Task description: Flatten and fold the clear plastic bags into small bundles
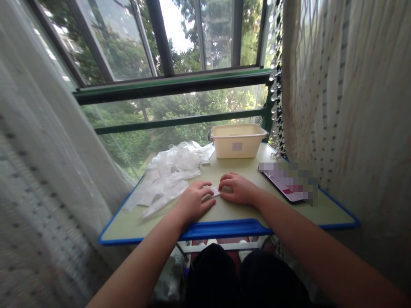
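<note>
On the table, a small flat white piece (pixel 215 191) lies between my two hands; its kind is too small to make out. My left hand (pixel 196 199) rests palm down with its fingers apart, and the fingertips reach the left end of the piece. From the other side, my right hand (pixel 236 188) has its fingers bent and its fingertips pressed on the right end of the piece. A crumpled heap of clear plastic bags (pixel 178 164) spreads to the left of my left hand.
Behind my hands stands a cream plastic bin (pixel 239 143) with a small label. A flat pinkish object (pixel 285 182), partly pixelated, lies at the right. The pale table (pixel 231 216) has a blue rim. Curtains (pixel 346 107) hang on both sides of the window.
</note>
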Motion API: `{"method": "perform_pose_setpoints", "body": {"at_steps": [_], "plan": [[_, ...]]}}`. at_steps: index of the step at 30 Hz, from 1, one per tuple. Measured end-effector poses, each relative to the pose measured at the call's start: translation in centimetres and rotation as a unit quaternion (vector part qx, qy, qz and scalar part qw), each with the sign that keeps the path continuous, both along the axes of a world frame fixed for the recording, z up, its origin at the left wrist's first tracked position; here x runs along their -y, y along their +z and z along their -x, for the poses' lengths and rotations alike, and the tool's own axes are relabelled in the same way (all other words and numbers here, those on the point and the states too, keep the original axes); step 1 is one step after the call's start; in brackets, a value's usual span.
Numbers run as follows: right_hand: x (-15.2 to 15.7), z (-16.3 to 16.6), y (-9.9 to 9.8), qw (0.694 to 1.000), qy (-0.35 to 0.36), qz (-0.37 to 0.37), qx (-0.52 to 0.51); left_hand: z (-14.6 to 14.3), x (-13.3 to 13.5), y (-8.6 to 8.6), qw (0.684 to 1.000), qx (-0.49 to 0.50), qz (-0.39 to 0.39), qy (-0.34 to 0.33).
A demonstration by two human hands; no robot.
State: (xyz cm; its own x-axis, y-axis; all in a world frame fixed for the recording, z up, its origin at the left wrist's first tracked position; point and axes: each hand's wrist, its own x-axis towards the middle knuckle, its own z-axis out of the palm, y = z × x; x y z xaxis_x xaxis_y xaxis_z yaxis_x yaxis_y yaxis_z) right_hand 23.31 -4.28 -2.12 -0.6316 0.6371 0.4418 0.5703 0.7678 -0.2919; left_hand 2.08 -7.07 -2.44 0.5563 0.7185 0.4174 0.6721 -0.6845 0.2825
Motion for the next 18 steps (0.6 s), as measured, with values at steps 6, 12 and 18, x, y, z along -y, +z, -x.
{"method": "perform_pose_setpoints", "body": {"at_steps": [6,12,18], "plan": [[0.1,0.0,0.0,1.0,0.001,0.021,-0.018,0.0,0.5,0.3,1.0,0.001,0.012,-0.026],[0.0,0.3,-0.1,0.999,0.003,0.031,-0.026,-0.4,-0.4,0.4,1.0,0.003,0.012,0.009],[-0.3,0.9,-0.1,0.997,-0.002,0.022,-0.068,-0.4,-1.3,0.5,0.989,0.119,0.075,0.055]]}}
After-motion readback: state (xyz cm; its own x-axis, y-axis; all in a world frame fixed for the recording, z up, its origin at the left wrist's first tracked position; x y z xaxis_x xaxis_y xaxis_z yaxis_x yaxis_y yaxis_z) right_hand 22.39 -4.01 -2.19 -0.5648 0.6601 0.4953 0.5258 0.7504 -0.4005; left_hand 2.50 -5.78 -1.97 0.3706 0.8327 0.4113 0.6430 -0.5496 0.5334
